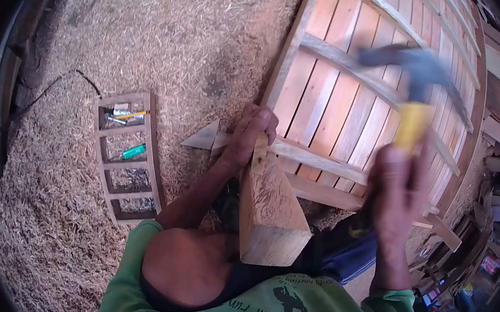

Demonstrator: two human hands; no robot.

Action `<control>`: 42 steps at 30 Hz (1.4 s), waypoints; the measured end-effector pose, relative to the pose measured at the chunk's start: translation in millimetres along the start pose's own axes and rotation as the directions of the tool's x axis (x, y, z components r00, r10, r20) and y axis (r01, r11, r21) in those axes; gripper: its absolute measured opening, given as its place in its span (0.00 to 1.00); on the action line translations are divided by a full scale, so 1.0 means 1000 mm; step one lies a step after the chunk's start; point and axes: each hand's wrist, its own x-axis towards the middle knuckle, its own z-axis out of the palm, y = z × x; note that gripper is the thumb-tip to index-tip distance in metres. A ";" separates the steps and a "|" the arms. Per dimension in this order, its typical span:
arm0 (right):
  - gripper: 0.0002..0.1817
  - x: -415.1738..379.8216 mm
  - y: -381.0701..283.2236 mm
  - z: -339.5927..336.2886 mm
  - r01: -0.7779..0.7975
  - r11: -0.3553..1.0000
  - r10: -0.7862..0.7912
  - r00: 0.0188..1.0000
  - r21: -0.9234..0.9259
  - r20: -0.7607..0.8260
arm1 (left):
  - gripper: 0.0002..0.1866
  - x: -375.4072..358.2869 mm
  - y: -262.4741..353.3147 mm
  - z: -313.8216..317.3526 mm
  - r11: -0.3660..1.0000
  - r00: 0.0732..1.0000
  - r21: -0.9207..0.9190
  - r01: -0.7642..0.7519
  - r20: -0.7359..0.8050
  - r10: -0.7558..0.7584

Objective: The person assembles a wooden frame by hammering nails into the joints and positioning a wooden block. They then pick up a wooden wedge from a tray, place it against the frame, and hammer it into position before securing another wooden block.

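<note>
My right hand (pixel 400 185) is raised above the slatted panel, wrapped round the yellow grip of a claw hammer (pixel 413 120). The hammer's grey head is smeared by motion. My left hand (pixel 257 126) is closed around a narrow piece of wood (pixel 259 155) at the far end of a thick wooden block (pixel 271 212). What lies under those fingers is partly hidden. The block points toward my body. Beyond my left hand lies the panel (pixel 334 98), made of wooden slats with crossing battens and an outer frame.
A compartmented wooden tray (pixel 149 140) on the left holds a green object (pixel 134 151) and a yellow pencil-like stick (pixel 132 114). Shavings (pixel 53 197) cover the floor. A pointed offcut (pixel 202 136) lies near my left wrist. Scrap wood (pixel 477 232) is piled at right.
</note>
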 end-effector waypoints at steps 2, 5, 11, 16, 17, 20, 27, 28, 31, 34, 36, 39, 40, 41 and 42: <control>0.31 0.003 0.004 0.002 0.294 0.950 -0.297 0.955 -0.109 -0.018 | 0.22 -0.008 0.006 0.007 0.996 0.997 -0.073 0.059 -0.035 -0.062; 0.31 -0.013 0.043 -0.020 0.526 0.727 -0.276 0.812 -0.441 0.514 | 0.22 -0.003 0.015 0.006 0.990 0.996 0.130 0.053 -0.082 -0.043; 0.37 -0.013 -0.007 0.001 -0.032 0.997 0.034 0.999 -0.067 0.030 | 0.23 -0.006 0.000 0.000 0.995 1.000 0.095 -0.003 -0.024 0.005; 0.29 -0.018 0.049 -0.006 0.594 0.760 -0.467 0.782 -0.263 0.413 | 0.20 -0.004 0.015 0.012 0.999 0.990 -0.013 0.038 -0.137 -0.040; 0.29 -0.020 0.057 -0.013 0.660 0.666 -0.386 0.703 -0.346 0.598 | 0.21 -0.004 0.016 0.014 0.998 0.990 -0.021 0.054 -0.132 -0.056; 0.29 -0.008 0.025 -0.006 0.362 0.887 -0.175 0.839 -0.287 0.516 | 0.24 0.001 0.015 0.006 0.998 0.997 0.037 0.043 -0.066 -0.041; 0.33 -0.022 0.050 -0.006 0.500 0.798 -0.238 0.774 -0.336 0.587 | 0.39 -0.004 0.006 -0.010 0.991 1.000 0.132 0.002 0.010 -0.003; 0.34 -0.024 0.046 -0.004 0.469 0.789 -0.051 0.692 -0.396 0.720 | 0.40 -0.008 0.011 -0.010 0.997 0.998 0.044 0.060 -0.020 -0.059; 0.35 -0.012 0.027 -0.005 0.297 0.917 -0.087 0.800 -0.267 0.593 | 0.42 -0.011 0.030 -0.019 0.992 0.974 -0.078 0.101 -0.196 -0.115; 0.35 -0.017 0.038 0.001 0.280 0.932 -0.135 0.858 -0.231 0.496 | 0.36 -0.043 0.023 -0.061 0.991 0.857 0.083 0.107 -0.513 -0.050; 0.34 -0.018 0.049 -0.002 0.331 0.891 -0.078 0.785 -0.310 0.614 | 0.27 -0.078 -0.004 -0.107 0.854 0.829 0.442 0.274 -0.558 0.024; 0.34 -0.021 0.080 -0.018 0.216 0.937 0.013 0.765 -0.276 0.644 | 0.24 -0.107 -0.027 -0.118 0.346 0.879 0.873 0.345 -0.429 0.208; 0.34 -0.020 0.096 -0.027 0.082 0.973 0.069 0.787 -0.216 0.613 | 0.25 -0.113 -0.025 -0.110 0.120 0.905 0.938 0.324 -0.345 0.250; 0.34 -0.019 0.111 -0.036 -0.056 0.987 0.136 0.799 -0.153 0.586 | 0.29 -0.116 -0.025 -0.102 0.085 0.906 0.943 0.322 -0.333 0.261; 0.34 -0.020 0.124 -0.046 -0.140 0.981 0.192 0.816 -0.136 0.545 | 0.30 -0.118 -0.027 -0.098 0.046 0.891 0.927 0.373 -0.371 0.262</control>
